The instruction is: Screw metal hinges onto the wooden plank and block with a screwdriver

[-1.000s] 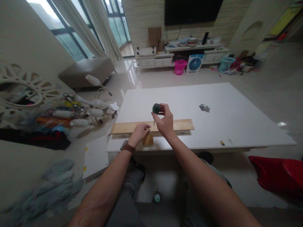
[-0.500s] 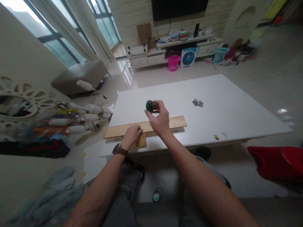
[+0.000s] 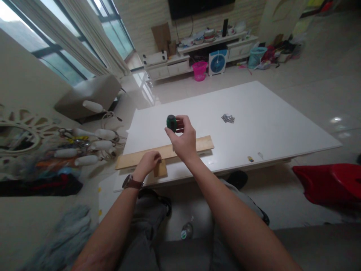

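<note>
Toward the near left of the white tabletop (image 3: 239, 98), a long board (image 3: 204, 143) lies lengthwise, with a small wooden block (image 3: 161, 170) at its near side. Above the board, my right hand (image 3: 184, 138) has its grip pinching the green-and-black handle of a screwdriver (image 3: 171, 123), thumb on the near left, fingers on the right; the shaft points down, and I cannot tell whether its tip touches the board. My left hand (image 3: 149, 162) is curled at the board's near edge, beside the block; I cannot tell whether that grip pinches anything. Farther right lie some metal pieces (image 3: 228, 119), well apart from both hands.
</note>
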The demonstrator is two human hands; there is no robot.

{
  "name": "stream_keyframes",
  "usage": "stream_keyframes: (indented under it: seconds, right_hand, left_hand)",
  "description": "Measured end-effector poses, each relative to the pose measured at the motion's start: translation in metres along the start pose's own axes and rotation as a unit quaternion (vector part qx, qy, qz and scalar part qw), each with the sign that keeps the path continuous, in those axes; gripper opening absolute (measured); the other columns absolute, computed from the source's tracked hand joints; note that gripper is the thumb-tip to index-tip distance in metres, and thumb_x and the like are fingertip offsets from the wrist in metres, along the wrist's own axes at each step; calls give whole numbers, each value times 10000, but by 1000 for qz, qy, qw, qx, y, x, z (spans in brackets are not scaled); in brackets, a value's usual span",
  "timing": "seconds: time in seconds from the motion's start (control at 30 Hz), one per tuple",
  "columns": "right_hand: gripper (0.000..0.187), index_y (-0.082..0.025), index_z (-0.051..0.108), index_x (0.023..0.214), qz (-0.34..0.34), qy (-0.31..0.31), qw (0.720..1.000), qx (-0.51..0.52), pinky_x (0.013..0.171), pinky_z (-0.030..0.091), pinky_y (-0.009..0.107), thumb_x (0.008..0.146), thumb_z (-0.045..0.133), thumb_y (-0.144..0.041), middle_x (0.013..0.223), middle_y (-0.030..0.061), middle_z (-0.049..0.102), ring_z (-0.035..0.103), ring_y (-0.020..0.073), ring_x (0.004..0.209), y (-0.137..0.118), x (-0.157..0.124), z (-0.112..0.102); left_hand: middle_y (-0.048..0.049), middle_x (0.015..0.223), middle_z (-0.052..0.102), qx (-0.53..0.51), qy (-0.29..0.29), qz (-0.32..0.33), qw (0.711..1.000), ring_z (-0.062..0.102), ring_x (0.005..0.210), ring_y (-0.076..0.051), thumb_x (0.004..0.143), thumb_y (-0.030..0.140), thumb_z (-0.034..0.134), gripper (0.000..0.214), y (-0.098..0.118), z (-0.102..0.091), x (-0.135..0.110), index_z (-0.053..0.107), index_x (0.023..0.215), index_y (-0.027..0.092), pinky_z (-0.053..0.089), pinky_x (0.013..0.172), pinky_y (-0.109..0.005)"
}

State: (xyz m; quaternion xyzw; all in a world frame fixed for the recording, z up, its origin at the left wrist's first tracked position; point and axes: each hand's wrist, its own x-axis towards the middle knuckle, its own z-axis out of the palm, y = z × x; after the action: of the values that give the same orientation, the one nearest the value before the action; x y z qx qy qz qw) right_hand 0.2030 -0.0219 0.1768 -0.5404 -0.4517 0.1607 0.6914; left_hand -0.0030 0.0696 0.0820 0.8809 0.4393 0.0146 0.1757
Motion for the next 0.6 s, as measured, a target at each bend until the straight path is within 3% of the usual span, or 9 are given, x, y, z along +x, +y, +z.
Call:
stream_keyframes:
  seconds: [0.3,0.47,0.6]
  right_hand:
    - [298,-301,520,1085,2,16,999,29,796,609,366,876,728,-256,985,2,707,700,198,914,-2,3,-9]
    - [327,-290,535,1092,14,24,999,20,780,589,366,846,746,-248,957,-6,705,682,185,844,1,5,-22]
    - [315,-288,536,1086,18,45,999,21,776,576,365,848,743,-276,953,-8,701,678,185,854,3,6,-30]
  left_hand:
    - [-116,837,760,51,51,-54,996,684,830,-279,935,356,655,235,1,7,1,703,755,213,449,762,-358]
    - [-146,835,753,116,38,-98,988,690,841,-294,971,491,593,384,11,3,1,700,733,209,451,736,-360]
    - [-163,872,767,139,22,-136,981,705,885,-314,977,494,557,397,17,2,2,721,774,194,476,759,-370]
